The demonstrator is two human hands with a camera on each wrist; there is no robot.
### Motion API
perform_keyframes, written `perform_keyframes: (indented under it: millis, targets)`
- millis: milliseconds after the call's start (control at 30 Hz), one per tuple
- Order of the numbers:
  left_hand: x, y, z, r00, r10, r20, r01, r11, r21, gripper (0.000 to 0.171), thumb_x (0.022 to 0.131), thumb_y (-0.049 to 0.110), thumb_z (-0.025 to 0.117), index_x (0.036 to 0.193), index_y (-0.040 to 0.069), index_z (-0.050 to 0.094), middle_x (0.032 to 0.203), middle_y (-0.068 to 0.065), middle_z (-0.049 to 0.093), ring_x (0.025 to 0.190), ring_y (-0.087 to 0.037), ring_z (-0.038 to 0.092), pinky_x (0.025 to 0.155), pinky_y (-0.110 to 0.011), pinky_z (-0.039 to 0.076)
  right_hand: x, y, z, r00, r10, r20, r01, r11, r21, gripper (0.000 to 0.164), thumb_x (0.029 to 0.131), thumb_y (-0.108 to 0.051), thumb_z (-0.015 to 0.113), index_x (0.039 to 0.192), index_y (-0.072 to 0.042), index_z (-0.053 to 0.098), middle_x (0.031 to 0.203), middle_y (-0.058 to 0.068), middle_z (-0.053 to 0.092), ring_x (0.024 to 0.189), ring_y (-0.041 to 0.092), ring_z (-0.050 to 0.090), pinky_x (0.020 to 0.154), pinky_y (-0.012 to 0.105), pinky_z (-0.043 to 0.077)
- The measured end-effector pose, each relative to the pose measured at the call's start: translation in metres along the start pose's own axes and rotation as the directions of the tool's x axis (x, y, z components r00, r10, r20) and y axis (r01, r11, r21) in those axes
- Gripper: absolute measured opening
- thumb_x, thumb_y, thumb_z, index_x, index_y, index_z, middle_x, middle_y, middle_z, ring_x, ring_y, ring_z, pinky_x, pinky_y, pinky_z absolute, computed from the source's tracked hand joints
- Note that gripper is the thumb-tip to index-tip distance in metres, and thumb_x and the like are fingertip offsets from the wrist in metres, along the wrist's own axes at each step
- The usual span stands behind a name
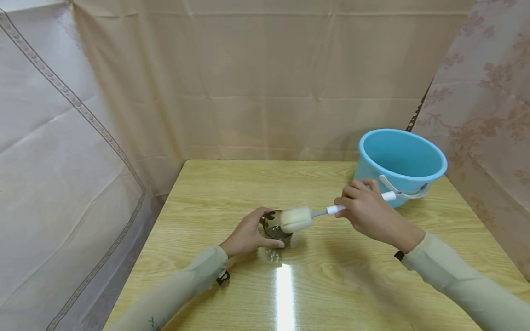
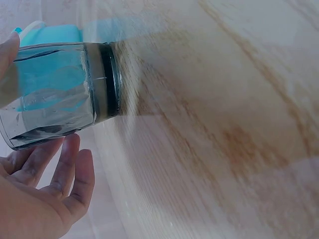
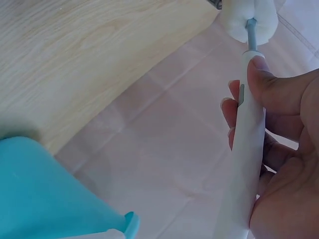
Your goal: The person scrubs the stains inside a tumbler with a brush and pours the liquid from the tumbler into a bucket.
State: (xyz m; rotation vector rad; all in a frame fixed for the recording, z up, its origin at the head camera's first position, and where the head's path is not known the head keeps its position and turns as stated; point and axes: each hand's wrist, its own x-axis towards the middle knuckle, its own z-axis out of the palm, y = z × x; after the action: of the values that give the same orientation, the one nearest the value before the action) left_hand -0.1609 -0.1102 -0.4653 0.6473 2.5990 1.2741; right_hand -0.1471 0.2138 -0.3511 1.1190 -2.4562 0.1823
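A dark, see-through glass stands on the wooden table near its middle. My left hand holds the glass from the left, thumb on the near side and fingers on the far side. In the left wrist view the glass sits between thumb and fingers, its base against the tabletop. My right hand grips the white handle of a sponge brush. The pale sponge head is at the glass's mouth, over its right rim. In the right wrist view thumb and fingers wrap the white handle.
A light blue bucket with a white handle stands at the table's back right, just beyond my right hand. The wooden table has a beige cloth hanging behind it. Other cloths hang at the left and right.
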Motion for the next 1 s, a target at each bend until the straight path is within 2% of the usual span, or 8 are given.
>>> perform_keyframes:
  millis: [267, 733, 1000]
  targets:
    - [0.0, 0.0, 0.0, 1.0, -0.004, 0.006, 0.004, 1.0, -0.022, 0.096, 0.059, 0.058, 0.083, 0.137, 0.018, 0.045, 0.124, -0.001, 0.056, 0.101, -0.016, 0.054, 0.081, -0.035, 0.048, -0.007, 0.004, 0.001, 0.999, 0.045, -0.018, -0.043, 0.996, 0.073, 0.018, 0.071, -0.019, 0.083, 0.085, -0.017, 0.071, 0.077, -0.008, 0.053, 0.077, 0.016, 0.043, 0.08, 0.053, 0.029]
    - [0.0, 0.001, 0.0, 1.0, 0.0, -0.005, 0.0, 1.0, -0.007, 0.096, 0.058, 0.06, 0.082, 0.137, 0.021, 0.044, 0.124, 0.001, 0.056, 0.102, -0.015, 0.053, 0.082, -0.035, 0.047, -0.017, 0.009, 0.0, 0.992, 0.127, -0.012, -0.125, 0.987, 0.105, 0.018, 0.071, -0.015, 0.083, 0.086, -0.013, 0.073, 0.081, -0.004, 0.062, 0.079, 0.016, 0.043, 0.08, 0.054, 0.028]
    - [0.0, 0.0, 0.001, 1.0, -0.011, -0.008, 0.011, 1.0, -0.005, 0.095, 0.057, 0.061, 0.082, 0.135, 0.023, 0.045, 0.122, 0.003, 0.056, 0.101, -0.015, 0.053, 0.081, -0.035, 0.048, -0.027, 0.013, 0.001, 0.986, 0.168, -0.012, -0.166, 0.98, 0.107, 0.016, 0.072, -0.016, 0.082, 0.086, -0.016, 0.074, 0.08, -0.008, 0.06, 0.077, 0.015, 0.04, 0.079, 0.053, 0.025]
